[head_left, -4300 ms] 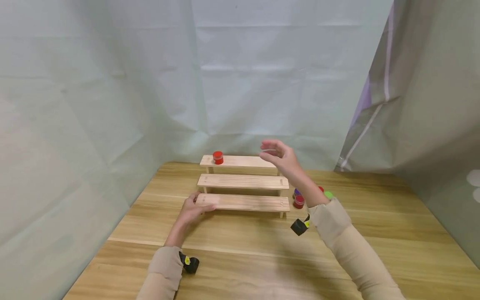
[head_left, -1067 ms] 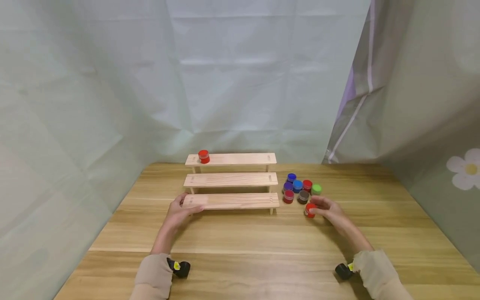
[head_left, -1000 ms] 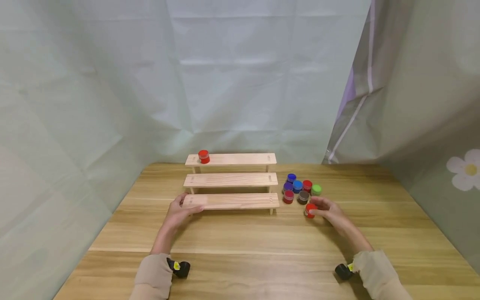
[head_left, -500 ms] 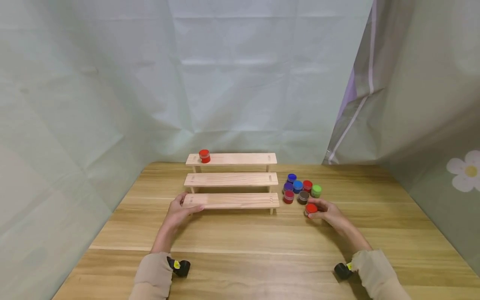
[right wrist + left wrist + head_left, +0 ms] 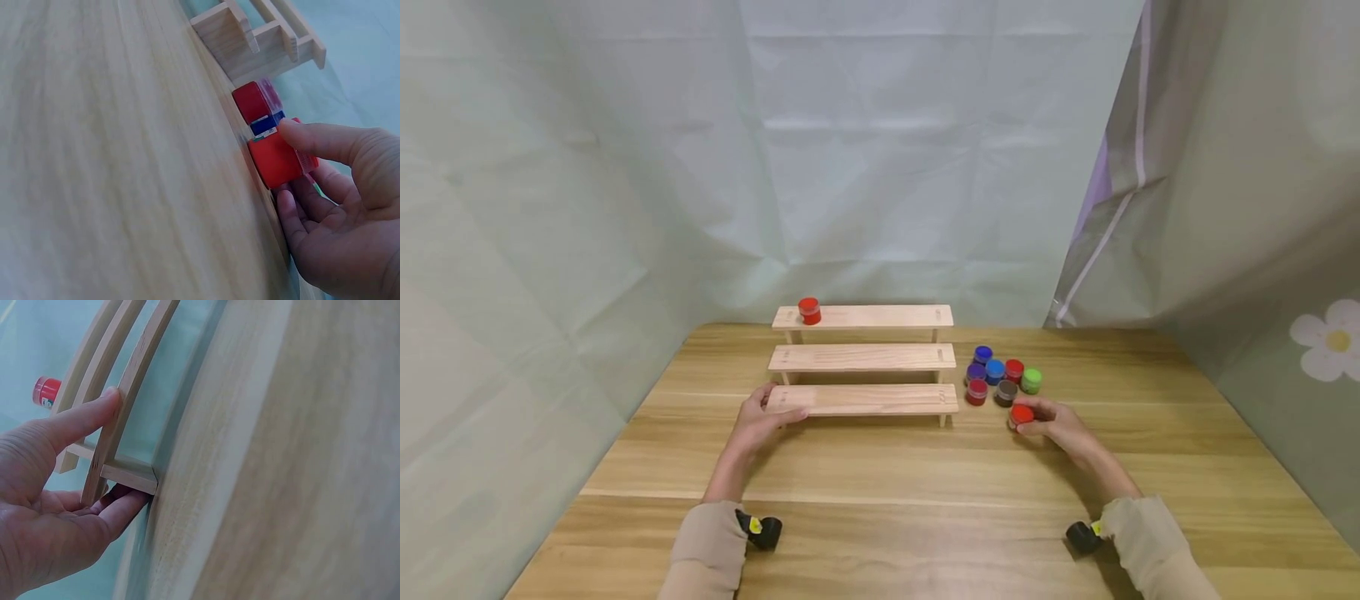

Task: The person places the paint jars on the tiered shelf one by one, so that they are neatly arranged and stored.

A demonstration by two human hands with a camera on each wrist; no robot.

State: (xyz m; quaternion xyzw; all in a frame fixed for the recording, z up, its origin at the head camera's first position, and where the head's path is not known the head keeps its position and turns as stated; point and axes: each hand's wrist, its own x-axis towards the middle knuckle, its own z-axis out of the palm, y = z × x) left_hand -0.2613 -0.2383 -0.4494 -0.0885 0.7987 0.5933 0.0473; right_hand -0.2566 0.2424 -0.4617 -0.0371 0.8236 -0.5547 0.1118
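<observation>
A three-tier wooden display rack [image 5: 865, 400] stands on the table. My left hand [image 5: 758, 425] grips the left end of its lowest tier, thumb [image 5: 87, 419] along the front edge and fingers behind and under the board, by the leg. One red paint jar [image 5: 809, 312] sits near the left end of the top tier. To the right of the rack, my right hand [image 5: 1058, 427] holds another red paint jar [image 5: 1021, 416] between thumb and fingers. The right wrist view shows this jar [image 5: 275, 159] upright, its base right at the tabletop. The fingers behind it are partly hidden.
Just beyond the held jar is a cluster of paint jars: a green one [image 5: 1032, 381], a dark brown one [image 5: 1006, 393], a crimson one [image 5: 977, 392] and several blue, purple and red ones. Pale cloth [image 5: 880, 167] hangs behind the wooden table [image 5: 865, 517].
Over four seconds ago my right hand was raised near the top tier; it has come down to the red jar at the right. In the last second its fingers shifted slightly round the jar.
</observation>
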